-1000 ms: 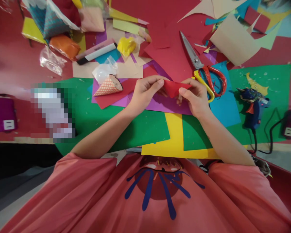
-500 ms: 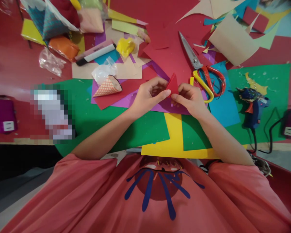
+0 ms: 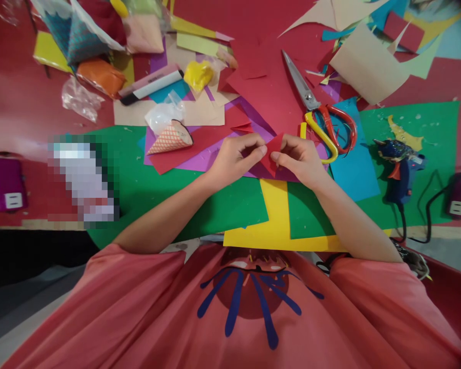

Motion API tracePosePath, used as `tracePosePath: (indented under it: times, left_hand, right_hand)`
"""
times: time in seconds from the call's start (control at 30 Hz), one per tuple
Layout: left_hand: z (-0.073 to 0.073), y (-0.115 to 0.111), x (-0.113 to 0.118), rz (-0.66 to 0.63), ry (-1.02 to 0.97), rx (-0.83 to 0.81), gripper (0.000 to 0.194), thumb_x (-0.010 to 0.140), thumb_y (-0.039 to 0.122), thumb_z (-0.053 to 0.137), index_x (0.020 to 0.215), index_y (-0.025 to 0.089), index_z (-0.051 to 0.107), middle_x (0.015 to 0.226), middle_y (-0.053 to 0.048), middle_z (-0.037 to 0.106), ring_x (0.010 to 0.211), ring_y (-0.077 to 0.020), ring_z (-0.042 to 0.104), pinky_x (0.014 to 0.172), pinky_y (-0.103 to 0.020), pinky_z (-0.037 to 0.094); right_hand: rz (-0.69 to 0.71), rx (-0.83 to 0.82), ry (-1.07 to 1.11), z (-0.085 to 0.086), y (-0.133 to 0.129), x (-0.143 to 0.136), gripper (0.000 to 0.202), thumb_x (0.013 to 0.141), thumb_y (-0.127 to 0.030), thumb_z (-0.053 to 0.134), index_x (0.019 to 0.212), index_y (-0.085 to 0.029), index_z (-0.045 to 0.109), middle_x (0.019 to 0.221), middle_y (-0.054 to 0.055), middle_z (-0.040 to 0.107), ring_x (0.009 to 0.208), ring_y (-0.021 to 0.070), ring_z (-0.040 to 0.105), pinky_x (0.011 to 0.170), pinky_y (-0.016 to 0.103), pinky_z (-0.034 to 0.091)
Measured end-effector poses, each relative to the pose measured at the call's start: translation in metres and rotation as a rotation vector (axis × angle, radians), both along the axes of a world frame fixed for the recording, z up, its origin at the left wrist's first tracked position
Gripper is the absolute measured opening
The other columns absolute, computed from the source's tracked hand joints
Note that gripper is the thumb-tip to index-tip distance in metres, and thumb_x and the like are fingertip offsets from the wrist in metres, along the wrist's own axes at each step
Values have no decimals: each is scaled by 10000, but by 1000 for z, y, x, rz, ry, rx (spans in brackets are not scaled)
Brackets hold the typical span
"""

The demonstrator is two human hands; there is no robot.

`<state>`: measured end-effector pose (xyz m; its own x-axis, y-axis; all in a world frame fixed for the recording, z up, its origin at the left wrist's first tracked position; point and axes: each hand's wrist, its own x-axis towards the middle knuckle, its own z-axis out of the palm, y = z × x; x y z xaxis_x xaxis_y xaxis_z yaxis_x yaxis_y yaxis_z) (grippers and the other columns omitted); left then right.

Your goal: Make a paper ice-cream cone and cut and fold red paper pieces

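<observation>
A small piece of red paper [image 3: 270, 158] is held up between my two hands, above purple and green sheets. My left hand [image 3: 238, 156] pinches its left edge between thumb and fingers. On the other side, my right hand [image 3: 300, 156] grips it with the thumb on its face and the fingers curled behind. Another small folded red piece [image 3: 244, 127] lies just beyond my left hand. Scissors [image 3: 310, 102] with red and yellow handles rest by my right hand. To the left lies a checked paper cone [image 3: 172, 138].
A blue glue gun [image 3: 405, 174] with a black cord lies at the right on a green sheet [image 3: 441, 133]. Marker pens [image 3: 153, 84], bagged yellow clay [image 3: 198, 76] and paper scraps spread across the back. A blurred-out object [image 3: 86, 179] lies at the left.
The red paper between my hands has turned and sits lower, its point now facing down. A small folded red piece now shows beyond my left hand. My hands have hardly shifted.
</observation>
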<state>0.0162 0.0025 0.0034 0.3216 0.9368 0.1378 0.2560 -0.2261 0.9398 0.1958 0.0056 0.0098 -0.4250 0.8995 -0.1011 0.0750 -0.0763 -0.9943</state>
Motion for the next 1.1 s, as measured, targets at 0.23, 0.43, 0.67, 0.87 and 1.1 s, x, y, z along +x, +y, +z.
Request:
tracePosePath:
  times: [0.23,0.43,0.67,0.87,1.1]
  left_hand:
    - [3,1,1,-115,23,-18,221,839,237,501,628,181,470,553,40,435,514,-67,358,500,-216,308]
    - [4,2,0,-114,12,-36,301,884,368,510,652,177,502,583,27,495,540,-75,434,515,-220,342]
    - [4,2,-1,-105,-17,-72,350,891,430,510,647,180,502,582,20,527,538,-81,486,515,-229,358]
    - [4,2,0,-59,-5,-34,347,870,420,519,623,182,473,549,34,443,520,-73,387,490,-222,306]
    - [3,3,-1,-115,11,21,352,877,425,517,627,180,480,569,30,444,538,-75,392,501,-221,317]
  right_hand:
    - [-86,-38,69,1,1,0,354,759,-533,702,687,-215,563,570,-55,543,522,74,497,512,224,397]
    - [-204,-68,156,-9,2,4,277,785,-443,699,663,-226,577,535,-67,507,486,70,510,500,219,441]
    - [-177,-100,160,-8,3,3,295,765,-510,704,721,-232,615,528,-71,536,456,67,509,470,217,430]
    - [-55,-54,43,-1,0,-1,388,691,-548,752,665,-191,603,571,-41,592,500,72,520,463,212,412]
    - [-57,-39,31,1,-1,0,447,737,-581,698,582,-186,560,538,-35,578,494,74,511,459,212,385]
